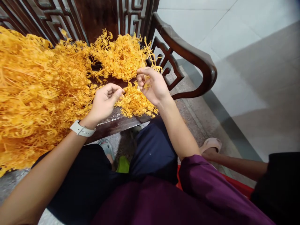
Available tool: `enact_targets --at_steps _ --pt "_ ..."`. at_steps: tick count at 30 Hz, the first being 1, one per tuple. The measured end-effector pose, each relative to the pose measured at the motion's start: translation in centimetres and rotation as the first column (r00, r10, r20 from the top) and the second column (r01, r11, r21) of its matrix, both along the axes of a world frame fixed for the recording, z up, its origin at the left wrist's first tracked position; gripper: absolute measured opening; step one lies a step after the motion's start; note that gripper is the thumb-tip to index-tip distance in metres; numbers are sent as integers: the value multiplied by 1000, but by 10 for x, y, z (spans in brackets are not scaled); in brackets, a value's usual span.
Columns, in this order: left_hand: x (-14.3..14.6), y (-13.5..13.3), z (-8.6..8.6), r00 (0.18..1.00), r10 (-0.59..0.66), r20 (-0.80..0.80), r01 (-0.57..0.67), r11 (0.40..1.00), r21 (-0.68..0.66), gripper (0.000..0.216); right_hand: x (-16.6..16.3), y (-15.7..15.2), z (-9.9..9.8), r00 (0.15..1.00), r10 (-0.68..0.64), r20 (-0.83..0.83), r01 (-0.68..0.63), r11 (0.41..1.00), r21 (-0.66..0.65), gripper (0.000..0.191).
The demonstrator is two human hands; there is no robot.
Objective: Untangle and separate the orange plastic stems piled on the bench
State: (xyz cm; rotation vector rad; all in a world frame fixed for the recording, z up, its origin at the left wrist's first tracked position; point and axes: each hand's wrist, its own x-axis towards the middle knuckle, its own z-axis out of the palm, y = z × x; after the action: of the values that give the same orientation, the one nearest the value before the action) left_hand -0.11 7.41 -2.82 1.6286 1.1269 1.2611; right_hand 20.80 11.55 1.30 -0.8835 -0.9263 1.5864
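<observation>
A big heap of orange-yellow plastic sprigs point(35, 90) covers the seat of a dark wooden bench point(122, 120). My left hand point(104, 101), with a white watch band at the wrist, is curled, fingertips pinched at the edge of a small orange cluster point(137, 104) near the seat's front edge. My right hand point(152, 86) is above that cluster, fingers bent around a small orange piece. Both hands are close together over the bench seat.
The bench's curved wooden armrest point(187, 53) rises to the right of my hands. Its carved lattice back point(58, 18) stands behind the heap. Pale floor tiles point(246, 47) spread to the right. Another person's leg and sandal point(211, 145) are at lower right.
</observation>
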Motion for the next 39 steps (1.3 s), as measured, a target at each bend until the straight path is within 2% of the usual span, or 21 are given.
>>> enact_targets --at_steps 4,8,12,15,17,21,25,29,34,36,39 --pt "-5 0 8 998 25 63 -25 1000 -10 52 -1 5 -12 981 -50 188 38 997 65 20" --pt "-7 -2 12 985 -5 172 12 999 -40 49 1 7 -15 945 -84 315 37 988 152 32" --pt "-9 -4 16 972 -5 237 28 995 -94 46 1 5 -12 922 -146 358 41 957 286 36" --pt "-9 -7 22 976 13 218 10 994 -105 49 -1 -1 -10 897 -258 359 74 889 453 37" --pt "-8 -10 28 971 7 239 19 995 -102 52 -3 -7 -9 879 -291 378 35 830 557 40" --pt "-4 -19 39 940 -35 341 80 990 -118 53 -13 -22 -10 875 -201 440 -189 696 693 48" --pt "-6 -21 40 940 -36 340 75 992 -101 55 -24 -31 -11 839 -137 526 -365 576 732 48" --pt "-13 -15 33 968 18 250 -3 998 -61 50 -25 -28 -15 775 -260 576 -397 507 765 41" --pt "-16 -9 28 978 81 190 -91 995 47 43 -24 -23 -20 703 -441 557 -387 421 821 22" --pt "-16 -9 28 981 104 161 -115 991 63 46 -25 -23 -21 692 -468 550 -386 404 829 18" --pt "-15 -11 30 986 133 96 -139 988 65 51 -26 -25 -20 681 -470 562 -393 413 822 19"
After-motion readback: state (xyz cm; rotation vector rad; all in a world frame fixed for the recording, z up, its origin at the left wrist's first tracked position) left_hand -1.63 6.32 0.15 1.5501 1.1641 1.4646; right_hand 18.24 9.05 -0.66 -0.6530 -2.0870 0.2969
